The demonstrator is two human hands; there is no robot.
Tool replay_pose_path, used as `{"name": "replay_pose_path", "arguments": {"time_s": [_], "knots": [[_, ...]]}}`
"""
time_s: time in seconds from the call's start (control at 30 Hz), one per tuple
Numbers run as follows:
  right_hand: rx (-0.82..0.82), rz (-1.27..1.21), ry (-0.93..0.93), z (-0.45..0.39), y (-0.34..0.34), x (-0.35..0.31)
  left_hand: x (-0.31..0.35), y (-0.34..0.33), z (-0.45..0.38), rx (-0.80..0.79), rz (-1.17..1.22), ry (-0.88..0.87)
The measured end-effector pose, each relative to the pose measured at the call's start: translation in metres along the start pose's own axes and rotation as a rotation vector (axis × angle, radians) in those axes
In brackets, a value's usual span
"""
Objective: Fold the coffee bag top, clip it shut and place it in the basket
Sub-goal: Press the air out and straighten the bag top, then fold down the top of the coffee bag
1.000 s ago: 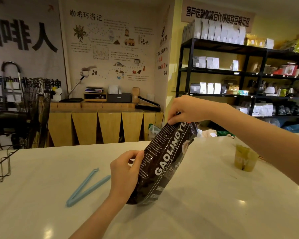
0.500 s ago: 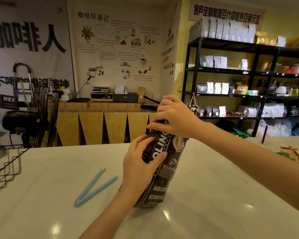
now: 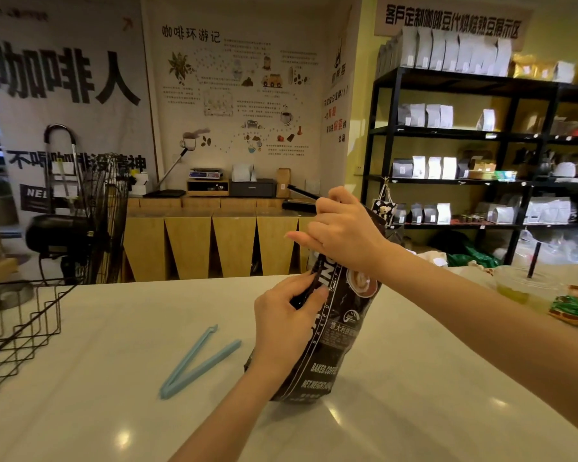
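Note:
A black coffee bag with white lettering stands nearly upright on the white counter. My left hand grips its left side at mid-height. My right hand covers and pinches the bag's top, which is bent over under the fingers. A light blue bag clip lies open in a V shape on the counter, left of the bag and apart from both hands. A black wire basket sits at the counter's left edge.
A plastic cup with a black straw and a green-and-orange packet sit at the counter's far right. Behind the counter's left end stands a black fan. Shelves with bags fill the right background.
The bag went from tilted to nearly upright. My left hand slid up its side, and my right hand pressed the top down and over.

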State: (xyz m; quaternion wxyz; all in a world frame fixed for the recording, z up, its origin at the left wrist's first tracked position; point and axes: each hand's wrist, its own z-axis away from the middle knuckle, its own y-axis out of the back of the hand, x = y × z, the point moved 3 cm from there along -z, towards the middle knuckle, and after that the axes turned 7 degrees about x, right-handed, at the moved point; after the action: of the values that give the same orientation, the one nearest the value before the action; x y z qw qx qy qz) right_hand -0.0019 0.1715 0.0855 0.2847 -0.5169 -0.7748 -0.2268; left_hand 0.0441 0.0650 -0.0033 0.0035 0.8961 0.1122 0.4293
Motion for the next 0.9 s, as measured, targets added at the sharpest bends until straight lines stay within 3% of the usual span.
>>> {"name": "replay_pose_path", "arguments": {"time_s": [0.23,0.4,0.53,0.63,0.7,0.77,0.83,0.9], "knots": [[-0.014,0.045,0.054,-0.008,-0.006,-0.007,0.000,0.009,0.006,0.024,0.035,0.024],[-0.024,0.046,0.087,-0.023,-0.009,-0.022,0.003,0.017,-0.008,0.174,0.046,0.079],[-0.086,0.070,0.092,-0.031,-0.014,-0.031,0.002,0.014,-0.022,0.031,0.079,0.144],[-0.080,0.063,-0.010,-0.036,-0.010,-0.038,-0.001,0.019,-0.022,0.061,0.126,0.153],[-0.018,-0.011,-0.172,-0.036,0.000,-0.035,-0.004,0.024,-0.022,0.082,0.175,0.184],[0.058,-0.092,-0.466,-0.028,0.014,-0.024,-0.010,0.030,-0.023,0.086,0.274,0.277],[0.103,-0.220,-0.880,-0.005,0.026,-0.012,-0.017,0.035,-0.024,0.082,0.365,0.383],[0.054,-0.551,-1.381,0.025,0.023,-0.010,-0.022,0.038,-0.025,0.088,0.408,0.446]]}}
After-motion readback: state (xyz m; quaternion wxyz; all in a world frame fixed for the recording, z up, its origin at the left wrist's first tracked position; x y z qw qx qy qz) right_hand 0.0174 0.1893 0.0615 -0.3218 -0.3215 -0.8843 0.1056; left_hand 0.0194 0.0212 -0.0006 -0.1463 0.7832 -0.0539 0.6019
